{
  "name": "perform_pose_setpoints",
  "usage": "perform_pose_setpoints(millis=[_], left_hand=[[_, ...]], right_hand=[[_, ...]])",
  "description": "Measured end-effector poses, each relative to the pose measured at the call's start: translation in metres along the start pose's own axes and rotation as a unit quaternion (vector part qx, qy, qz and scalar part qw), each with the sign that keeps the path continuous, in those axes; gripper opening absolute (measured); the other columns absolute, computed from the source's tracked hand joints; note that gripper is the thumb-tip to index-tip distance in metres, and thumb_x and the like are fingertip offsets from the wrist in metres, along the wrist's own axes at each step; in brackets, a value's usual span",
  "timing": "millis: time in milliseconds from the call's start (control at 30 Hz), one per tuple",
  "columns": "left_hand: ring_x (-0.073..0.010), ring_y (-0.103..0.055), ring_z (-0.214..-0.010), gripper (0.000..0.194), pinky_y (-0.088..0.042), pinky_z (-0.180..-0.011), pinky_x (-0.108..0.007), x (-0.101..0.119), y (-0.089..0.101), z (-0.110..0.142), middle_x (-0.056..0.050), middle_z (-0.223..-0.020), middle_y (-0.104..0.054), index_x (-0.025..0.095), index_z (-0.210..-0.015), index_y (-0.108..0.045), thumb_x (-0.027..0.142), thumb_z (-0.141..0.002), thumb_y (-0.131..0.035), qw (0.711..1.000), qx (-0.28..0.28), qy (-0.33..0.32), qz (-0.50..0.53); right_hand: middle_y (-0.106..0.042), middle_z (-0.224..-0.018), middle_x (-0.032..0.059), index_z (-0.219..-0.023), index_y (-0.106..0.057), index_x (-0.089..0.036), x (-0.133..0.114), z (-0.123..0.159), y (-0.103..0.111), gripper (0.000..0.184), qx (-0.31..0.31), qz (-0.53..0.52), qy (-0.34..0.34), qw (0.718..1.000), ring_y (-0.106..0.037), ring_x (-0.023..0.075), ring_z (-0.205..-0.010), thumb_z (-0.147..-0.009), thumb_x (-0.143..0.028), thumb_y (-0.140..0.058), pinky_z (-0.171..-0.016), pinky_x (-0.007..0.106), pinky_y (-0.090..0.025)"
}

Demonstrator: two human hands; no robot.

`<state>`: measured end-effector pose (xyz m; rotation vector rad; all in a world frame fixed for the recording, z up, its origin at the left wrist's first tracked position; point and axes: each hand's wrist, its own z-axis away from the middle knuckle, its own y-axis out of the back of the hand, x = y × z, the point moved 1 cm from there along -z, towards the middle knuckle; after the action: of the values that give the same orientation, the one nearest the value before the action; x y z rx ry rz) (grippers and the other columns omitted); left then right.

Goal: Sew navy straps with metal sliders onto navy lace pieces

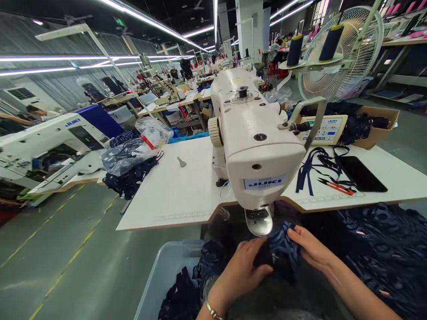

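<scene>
A navy patterned piece of fabric is stretched between my two hands, just below and to the right of the sewing machine's metal plate. Thumb and fingers of my right hand pinch its upper right edge. My left hand is closed around its left side, with some fingertips hidden by the cloth. Above my hands stands the white sewing machine, apart from the fabric.
A clear plastic bin with navy cloth pieces stands at lower left. Navy fabric is heaped at right. On the white table lie orange thread snips, a black phone, navy straps and a small metal piece.
</scene>
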<state>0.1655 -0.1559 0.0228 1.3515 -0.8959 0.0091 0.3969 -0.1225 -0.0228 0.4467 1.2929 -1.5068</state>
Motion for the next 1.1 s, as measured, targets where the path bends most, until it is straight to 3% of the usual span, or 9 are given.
perform_pose_setpoints(millis=[67,200,367,500,633,767,833,967,1100], left_hand=[[-0.0201,-0.065,-0.093,0.024,-0.053,-0.084,-0.034,0.02,-0.002,-0.015,-0.007,-0.099,-0.07,0.018,-0.115,-0.056,0.019,-0.093,-0.047,0.998,0.022,-0.023,-0.048],[-0.023,-0.065,-0.075,0.022,-0.052,-0.075,-0.04,0.022,-0.007,-0.028,-0.009,-0.079,-0.067,0.016,-0.094,-0.056,0.013,-0.095,-0.034,0.994,0.048,0.006,-0.099],[-0.0198,-0.062,-0.063,0.018,-0.048,-0.063,-0.032,0.019,-0.006,-0.016,-0.006,-0.069,-0.064,0.018,-0.087,-0.053,0.011,-0.092,-0.038,0.989,0.036,-0.016,-0.143],[-0.0188,-0.059,-0.056,0.017,-0.046,-0.063,-0.033,0.028,-0.007,-0.011,-0.002,-0.061,-0.06,0.02,-0.075,-0.051,0.014,-0.09,-0.046,0.986,-0.001,-0.042,-0.163],[-0.022,-0.065,-0.068,0.008,-0.049,-0.068,-0.036,0.027,-0.014,-0.017,-0.006,-0.073,-0.066,0.018,-0.085,-0.054,0.019,-0.091,-0.049,0.986,0.002,-0.005,-0.168],[-0.0244,-0.066,-0.079,0.019,-0.052,-0.076,-0.038,0.026,-0.027,-0.02,-0.011,-0.085,-0.067,0.011,-0.103,-0.054,0.018,-0.086,-0.054,0.988,-0.016,0.001,-0.155],[-0.0244,-0.066,-0.076,0.013,-0.053,-0.077,-0.04,0.028,-0.033,-0.02,-0.01,-0.08,-0.066,0.012,-0.095,-0.055,0.013,-0.083,-0.052,0.988,-0.037,-0.009,-0.149],[-0.0252,-0.065,-0.07,0.006,-0.054,-0.073,-0.042,0.033,-0.036,-0.018,-0.009,-0.075,-0.064,0.014,-0.085,-0.056,0.019,-0.085,-0.052,0.989,-0.062,-0.003,-0.135],[-0.0312,-0.06,-0.109,0.051,-0.051,-0.089,-0.046,0.032,-0.011,-0.018,-0.019,-0.116,-0.061,0.01,-0.126,-0.047,0.045,-0.09,-0.057,0.998,0.007,0.044,-0.034]], right_hand=[[-0.063,-0.065,0.0015,-0.07,-0.061,-0.017,-0.01,0.003,-0.02,0.042,0.027,-0.016,-0.001,1.0,-0.058,0.0153,-0.062,-0.077,-0.057,-0.07,-0.066,0.028,-0.046],[-0.053,-0.061,-0.0013,-0.063,-0.048,-0.02,-0.025,0.014,-0.042,0.055,0.109,0.144,0.038,0.983,-0.049,0.0149,-0.06,-0.08,-0.071,-0.054,-0.061,0.028,-0.042],[-0.048,-0.062,-0.0014,-0.064,-0.037,-0.022,-0.026,0.014,-0.036,0.052,0.047,0.42,0.118,0.899,-0.044,0.0156,-0.061,-0.093,-0.065,-0.029,-0.059,0.028,-0.038],[-0.049,-0.061,0.0004,-0.065,-0.042,-0.023,-0.02,-0.004,-0.026,0.051,0.07,0.485,0.119,0.863,-0.047,0.0175,-0.059,-0.088,-0.067,-0.037,-0.06,0.03,-0.037],[-0.051,-0.064,0.0008,-0.068,-0.04,-0.023,-0.021,-0.008,-0.03,0.049,0.112,0.472,0.127,0.865,-0.051,0.018,-0.062,-0.092,-0.065,-0.031,-0.06,0.029,-0.04],[-0.057,-0.069,0.0005,-0.072,-0.047,-0.021,-0.022,0.002,-0.044,0.051,0.066,0.438,0.147,0.885,-0.056,0.0169,-0.067,-0.098,-0.06,-0.025,-0.059,0.026,-0.044],[-0.059,-0.07,0.0021,-0.074,-0.051,-0.02,-0.017,0.005,-0.047,0.05,0.077,0.481,0.179,0.855,-0.057,0.0175,-0.066,-0.099,-0.056,-0.025,-0.059,0.027,-0.044],[-0.064,-0.08,0.0072,-0.085,-0.061,-0.02,-0.01,0.005,-0.043,0.042,0.116,0.634,0.186,0.741,-0.062,0.0207,-0.066,-0.1,-0.041,-0.028,-0.056,0.029,-0.043],[-0.069,-0.086,0.0052,-0.095,-0.067,-0.022,-0.033,0.015,-0.044,0.028,-0.004,0.615,0.153,0.774,-0.065,0.0212,-0.076,-0.097,-0.031,-0.04,-0.065,0.028,-0.045]])
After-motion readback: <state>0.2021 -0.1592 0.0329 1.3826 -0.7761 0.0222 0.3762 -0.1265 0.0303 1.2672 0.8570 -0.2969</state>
